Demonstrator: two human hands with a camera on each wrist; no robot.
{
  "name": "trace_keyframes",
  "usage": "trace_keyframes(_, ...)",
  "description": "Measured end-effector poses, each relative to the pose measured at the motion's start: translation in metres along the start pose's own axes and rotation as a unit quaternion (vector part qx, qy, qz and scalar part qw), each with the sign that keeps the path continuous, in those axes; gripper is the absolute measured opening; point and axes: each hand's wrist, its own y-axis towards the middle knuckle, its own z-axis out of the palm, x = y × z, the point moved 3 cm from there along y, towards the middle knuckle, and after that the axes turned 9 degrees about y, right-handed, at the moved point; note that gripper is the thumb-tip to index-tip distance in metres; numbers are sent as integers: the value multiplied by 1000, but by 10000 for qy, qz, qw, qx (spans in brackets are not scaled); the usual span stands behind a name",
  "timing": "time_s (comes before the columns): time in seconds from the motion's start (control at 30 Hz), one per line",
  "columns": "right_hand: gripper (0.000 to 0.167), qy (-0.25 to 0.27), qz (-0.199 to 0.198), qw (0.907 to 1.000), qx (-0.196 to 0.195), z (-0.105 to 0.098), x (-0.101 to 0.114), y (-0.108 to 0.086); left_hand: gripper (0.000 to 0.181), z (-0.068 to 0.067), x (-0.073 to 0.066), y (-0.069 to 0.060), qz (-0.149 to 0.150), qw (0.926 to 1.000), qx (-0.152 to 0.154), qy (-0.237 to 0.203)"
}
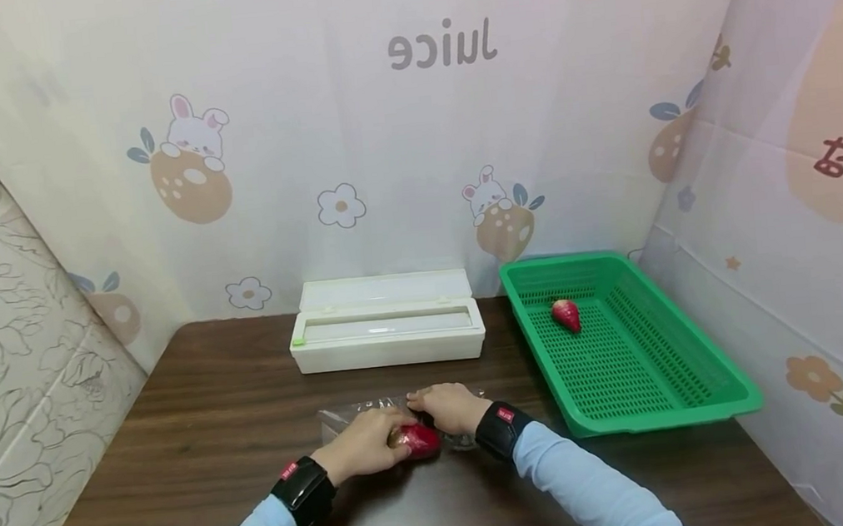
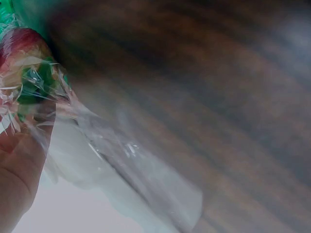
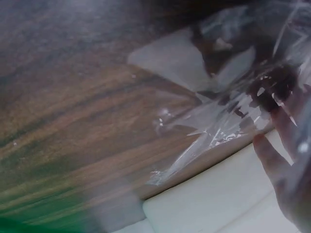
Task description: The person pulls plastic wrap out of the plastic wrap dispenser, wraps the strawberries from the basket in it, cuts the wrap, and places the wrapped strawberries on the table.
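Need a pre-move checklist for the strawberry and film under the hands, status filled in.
1. Left hand has the strawberry: ok, fingers curled round it.
2. Film snug all round: not ok, loose flaps stick out in both wrist views.
3. Right hand grips the film firmly: cannot tell; fingers are at it, hold unclear.
4. Strawberry's underside covered: cannot tell, hidden from view.
5. Green basket clear of both hands: ok, stands to the right, second strawberry in it.
6. White box clear of the hands' work: ok, stands behind it, lid raised.
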Motion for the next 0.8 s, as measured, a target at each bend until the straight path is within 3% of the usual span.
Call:
trace_keyframes(0.23,52,620,47,9981,-11,0,-7,0,48,1,-2,2,-165,9999,-21,35)
trace_keyframes(0.47,71,1737,156,9847,11,-6,-15,1,49,3,9,7,-124,9998,70,-137)
trace_keyframes(0.67,70,1904,115,9816,41,-8,-17,4,41,-1,14,10,-198,9978,220,-594)
trace_keyframes(0.8,68,1927,180,9811,48,-6,-18,3,29,-4,15,12,-374,9975,228,-548)
